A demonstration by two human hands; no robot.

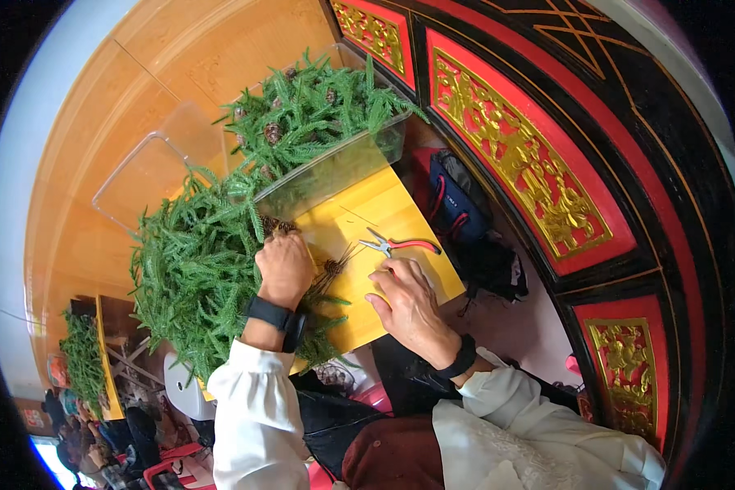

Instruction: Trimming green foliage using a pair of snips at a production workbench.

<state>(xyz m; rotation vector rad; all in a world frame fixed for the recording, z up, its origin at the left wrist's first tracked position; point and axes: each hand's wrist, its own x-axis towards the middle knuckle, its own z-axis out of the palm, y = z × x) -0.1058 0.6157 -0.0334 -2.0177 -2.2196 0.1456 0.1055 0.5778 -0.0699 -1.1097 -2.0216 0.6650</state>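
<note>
**Q.** Where do the pliers [394,244] lie, and how are they oriented?
**A.** On the yellow tabletop [433,282], toward its right edge and above its near right corner. The jaws stand parted and point left, toward the greenery; the long axis runs roughly side to side, with the red handle trailing toward the right edge. The second handle runs down toward the right hand [410,306], whose fingers hide its end.

**Q.** Does that hand grip them?
**A.** Contact cannot be told. The thumb stands apart from the bent fingers — a loosely spread hand. The pliers' place suggests a tool kept within easy reach.

**Q.** What lies to their left?
**A.** A loose pine cone [332,267] with thin wires [348,253] fanning from it, several pointing up and right toward the pliers. The wires presumably serve as a stem for fastening.

**Q.** And the left hand [284,268]?
**A.** It reaches down at the border of the green branches [194,265], its knuckles against dark cones [276,224]. The fingers are hidden, so whether they pinch anything cannot be told.

**Q.** What bounds the arrangement?
**A.** The branches heap over the tabletop's left part; a clear bin [328,184] of more greenery and cones stands along the far edge — likely set back to leave working room in front.
</note>
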